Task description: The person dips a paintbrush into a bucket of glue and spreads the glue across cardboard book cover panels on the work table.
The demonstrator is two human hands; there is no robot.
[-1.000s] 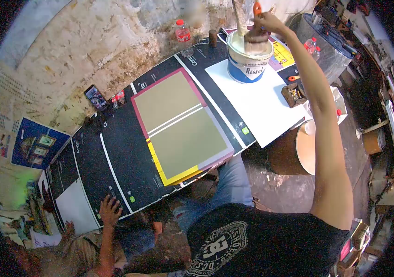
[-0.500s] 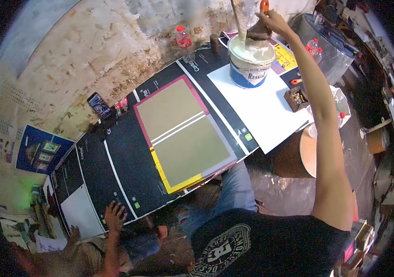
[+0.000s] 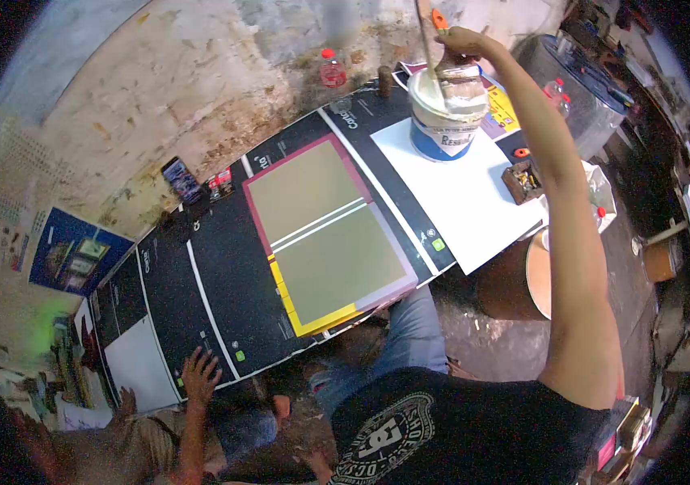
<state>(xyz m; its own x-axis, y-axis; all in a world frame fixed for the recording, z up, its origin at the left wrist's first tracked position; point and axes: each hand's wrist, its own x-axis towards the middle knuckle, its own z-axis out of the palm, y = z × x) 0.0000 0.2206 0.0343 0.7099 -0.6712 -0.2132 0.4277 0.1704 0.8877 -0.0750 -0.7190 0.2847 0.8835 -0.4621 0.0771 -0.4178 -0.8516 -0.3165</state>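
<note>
My right hand (image 3: 463, 44) is closed round a wide brush (image 3: 466, 85) with an orange handle. Its bristles, coated in white paste, press against the inside rim of a white and blue bucket (image 3: 444, 139). A long stick (image 3: 426, 36) also leans in that bucket, which holds white paste. Low in the view, beside my black shirt, part of my left hand (image 3: 314, 462) shows, but its fingers are not clear. In the middle of the table lie beige panels (image 3: 345, 267) bordered in maroon, yellow and lilac.
White sheet (image 3: 474, 210) lies under the bucket on the black-covered table (image 3: 227, 267). Nearby are a small brown box (image 3: 523, 183), a red-capped bottle (image 3: 333, 71) and a phone (image 3: 181, 179). Another person's hand (image 3: 200, 377) rests on the table's left part.
My right hand has lowered the brush and moved it slightly left, from above the bucket to its rim. More of my left hand shows beside the shirt.
</note>
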